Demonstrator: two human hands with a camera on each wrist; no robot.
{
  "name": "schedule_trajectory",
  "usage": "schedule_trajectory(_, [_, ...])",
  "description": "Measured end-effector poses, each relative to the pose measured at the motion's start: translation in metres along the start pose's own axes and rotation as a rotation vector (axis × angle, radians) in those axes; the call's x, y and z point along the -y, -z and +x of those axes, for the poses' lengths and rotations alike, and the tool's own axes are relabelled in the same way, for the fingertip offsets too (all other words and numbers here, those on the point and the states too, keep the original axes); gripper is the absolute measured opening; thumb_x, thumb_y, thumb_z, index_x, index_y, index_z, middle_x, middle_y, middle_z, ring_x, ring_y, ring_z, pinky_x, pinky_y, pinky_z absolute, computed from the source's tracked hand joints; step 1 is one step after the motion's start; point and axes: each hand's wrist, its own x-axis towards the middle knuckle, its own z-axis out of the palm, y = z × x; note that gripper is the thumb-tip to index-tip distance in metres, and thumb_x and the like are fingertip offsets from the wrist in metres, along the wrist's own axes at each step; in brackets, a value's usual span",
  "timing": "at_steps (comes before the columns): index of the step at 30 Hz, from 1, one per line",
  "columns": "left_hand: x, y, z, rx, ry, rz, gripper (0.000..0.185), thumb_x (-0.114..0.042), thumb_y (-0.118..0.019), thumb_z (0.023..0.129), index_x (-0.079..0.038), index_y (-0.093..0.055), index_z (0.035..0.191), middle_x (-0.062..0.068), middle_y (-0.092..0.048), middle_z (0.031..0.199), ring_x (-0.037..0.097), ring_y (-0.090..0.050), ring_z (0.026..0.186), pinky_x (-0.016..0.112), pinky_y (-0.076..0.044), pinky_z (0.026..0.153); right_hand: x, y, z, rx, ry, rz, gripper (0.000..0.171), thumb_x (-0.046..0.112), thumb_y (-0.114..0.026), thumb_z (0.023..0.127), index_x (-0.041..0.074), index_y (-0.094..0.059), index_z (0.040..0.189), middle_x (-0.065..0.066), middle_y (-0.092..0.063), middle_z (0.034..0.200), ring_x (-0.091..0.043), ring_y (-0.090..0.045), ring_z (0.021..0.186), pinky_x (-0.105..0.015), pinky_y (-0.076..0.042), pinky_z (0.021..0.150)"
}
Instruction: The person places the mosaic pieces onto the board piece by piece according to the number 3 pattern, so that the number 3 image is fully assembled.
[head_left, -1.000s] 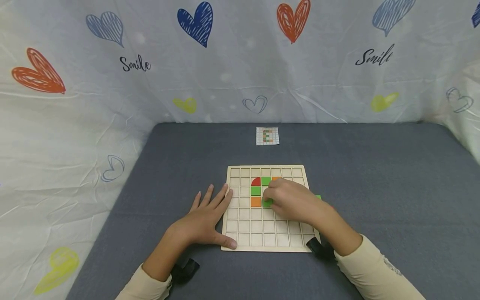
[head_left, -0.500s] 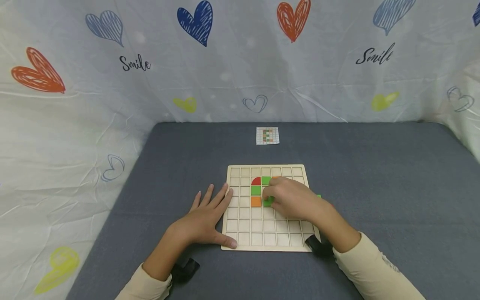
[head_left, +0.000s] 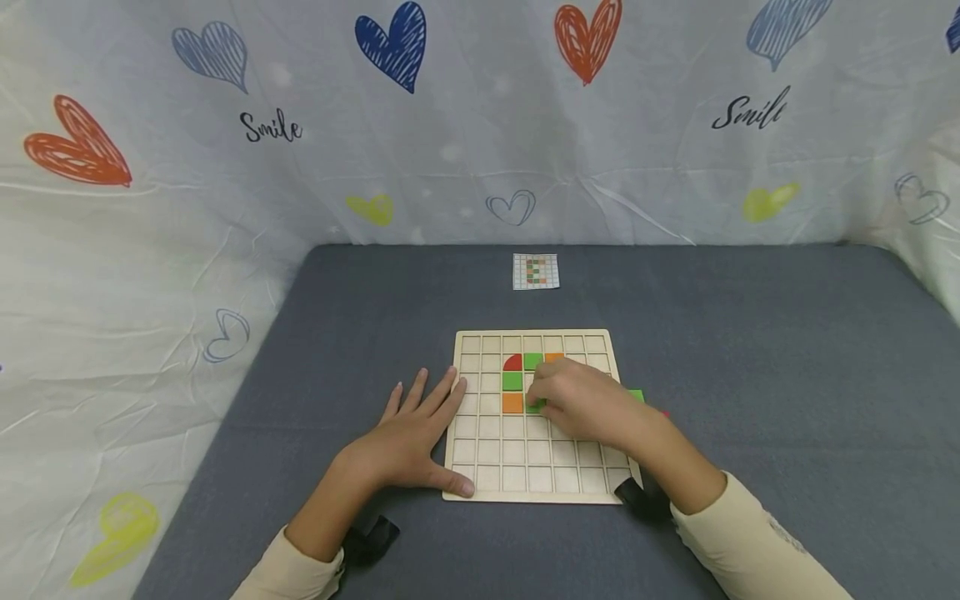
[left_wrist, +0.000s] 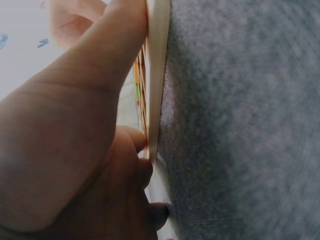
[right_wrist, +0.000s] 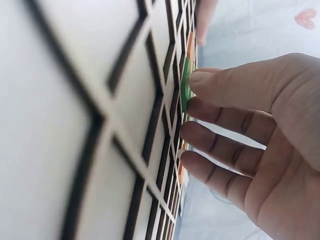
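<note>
The right hand [head_left: 581, 400] is bending over the wooden grid board [head_left: 498, 475], its thumb and index finger close together and pinching a green square tile [right_wrist: 186, 85], while its other fingers are lying in a loose curl beside them. That tile is lying at the cell just right of an orange square tile [head_left: 512, 403]; with the fingertips covering much of it, it is hard to tell whether it is sitting fully down in the grid. Beyond the orange one, a second green tile [head_left: 512, 382] is filling a cell, and past that a red quarter-round tile [head_left: 513, 363] is leading a row that is running on through a third green tile [head_left: 533, 362] to another orange tile [head_left: 554, 357], partly hidden by the hand. The left hand [head_left: 408, 446] is lying with its fingers straight and spread wide, gripping nothing, its thumb resting on the board's near left corner. Around the right forearm, a green piece [head_left: 637, 394] and a bit of red [head_left: 665, 413] are showing near the board's right edge. Farther back, a small printed pattern card [head_left: 536, 272] is lying on the dark grey tablecloth [head_left: 787, 375], and behind it a white backdrop [head_left: 645, 150] is hanging
</note>
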Motion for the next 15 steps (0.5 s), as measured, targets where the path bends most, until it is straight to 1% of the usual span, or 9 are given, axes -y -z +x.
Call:
schedule_trajectory(3, [-0.001,0.001,-0.001,-0.007,-0.006,-0.001,0.121,-0.082,-0.052,0.055,-0.020,-0.002,0.146,-0.002,0.009,0.150,0.031,0.010,0.134,0.056,0.000,0.102,-0.001,0.001,-0.008,-0.023,0.022,0.004,0.021,-0.001,-0.059,0.078,0.016,-0.068,0.083,0.007,-0.058,0.081,-0.008,-0.048,0.075,-0.025,-0.043,0.068])
schedule_trajectory(7, [-0.001,0.001,-0.001,-0.006,-0.005,-0.001,0.121,-0.082,-0.052,0.055,-0.020,-0.002,0.146,-0.002,0.009,0.150,0.031,0.010,0.134,0.056,0.000,0.102,-0.009,0.008,-0.023,-0.043,-0.015,0.010,0.020,0.001,-0.059,0.080,0.017,-0.069,0.086,0.008,-0.059,0.085,-0.006,-0.050,0.080,-0.027,-0.043,0.072])
schedule_trajectory(10, [-0.001,0.001,0.000,0.002,0.004,0.003,0.121,-0.083,-0.052,0.055,-0.021,-0.001,0.146,-0.004,0.010,0.150,0.030,0.012,0.134,0.055,0.000,0.102,-0.021,0.016,-0.037,-0.028,-0.103,0.009,0.018,0.003,-0.061,0.081,0.016,-0.069,0.091,0.007,-0.060,0.090,-0.006,-0.052,0.085,-0.029,-0.044,0.074])
schedule_trajectory(15, [0.000,0.000,0.000,0.006,0.010,0.010,0.122,-0.084,-0.051,0.054,-0.022,-0.001,0.146,-0.004,0.011,0.150,0.030,0.012,0.134,0.055,0.001,0.102,-0.040,0.032,-0.061,0.014,-0.261,0.010,0.017,0.008,-0.065,0.081,0.015,-0.070,0.096,0.005,-0.061,0.094,-0.010,-0.053,0.084,-0.031,-0.045,0.070])
